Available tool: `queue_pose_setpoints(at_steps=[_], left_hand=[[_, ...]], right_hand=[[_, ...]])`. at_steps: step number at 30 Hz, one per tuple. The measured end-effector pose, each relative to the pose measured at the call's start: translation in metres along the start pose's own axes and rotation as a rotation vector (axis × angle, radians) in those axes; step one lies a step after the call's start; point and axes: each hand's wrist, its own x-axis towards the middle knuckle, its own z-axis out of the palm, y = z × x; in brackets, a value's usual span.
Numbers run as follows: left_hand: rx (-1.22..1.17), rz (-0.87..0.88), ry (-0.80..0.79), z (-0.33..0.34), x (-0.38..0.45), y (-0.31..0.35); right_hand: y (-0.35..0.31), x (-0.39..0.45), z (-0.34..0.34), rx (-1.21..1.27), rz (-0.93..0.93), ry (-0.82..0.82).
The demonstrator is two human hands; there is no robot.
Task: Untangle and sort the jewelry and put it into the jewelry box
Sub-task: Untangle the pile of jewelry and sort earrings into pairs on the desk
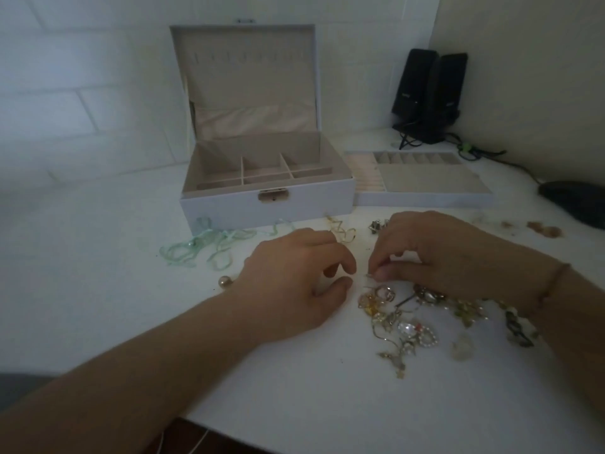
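A white jewelry box [229,208] stands open at the middle of the table, its beige compartments showing. Its lift-out tray [425,196] lies to the right of it. A tangled heap of gold and crystal jewelry [402,319] lies at the right, in front of and partly under my right hand [435,247]. That hand pinches a thin piece at the heap's top edge between thumb and fingertips. My left hand [294,276] rests on the table just left of it, fingers curled, thumb and forefinger close together; whether it holds anything is unclear.
A pale green ribbon necklace [203,247] and a thin gold chain [343,232] lie in front of the box. A pearl bead [224,282] sits left of my left wrist. Small earrings [543,229] lie far right. Two black speakers [425,96] stand at the back.
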Motion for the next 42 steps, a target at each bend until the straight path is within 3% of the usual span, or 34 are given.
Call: queue_pose_setpoints(at_steps=[6,9,11,16,26,34,38,42], left_hand=[[-0.142,-0.13,0.073,-0.003,0.007,0.003],[-0.229,-0.125,0.14,-0.004,0.007,0.002],[-0.17,-0.11,0.147,-0.005,0.005,0.0],[0.174,-0.071,0.156,-0.01,0.003,-0.012],[0.202,0.069,0.062,-0.017,0.0,-0.033],[0.058,-0.087,0.019,-0.025,-0.003,-0.022],[0.092,-0.105,-0.045,-0.023,0.0,-0.017],[0.08,-0.089,-0.069,-0.028,-0.002,-0.02]], right_hand=[[-0.013,0.003,0.002,0.195,0.049,0.239],[-0.02,0.002,0.002,0.308,0.038,0.272],[-0.017,-0.001,-0.008,0.265,0.063,0.211],[0.0,-0.01,-0.02,0.068,0.13,-0.151],[-0.004,-0.008,-0.01,0.078,0.094,-0.145],[-0.005,-0.006,-0.015,0.138,0.106,0.018],[-0.013,0.002,-0.01,0.261,0.125,0.193],[-0.028,0.012,-0.002,0.369,0.112,0.192]])
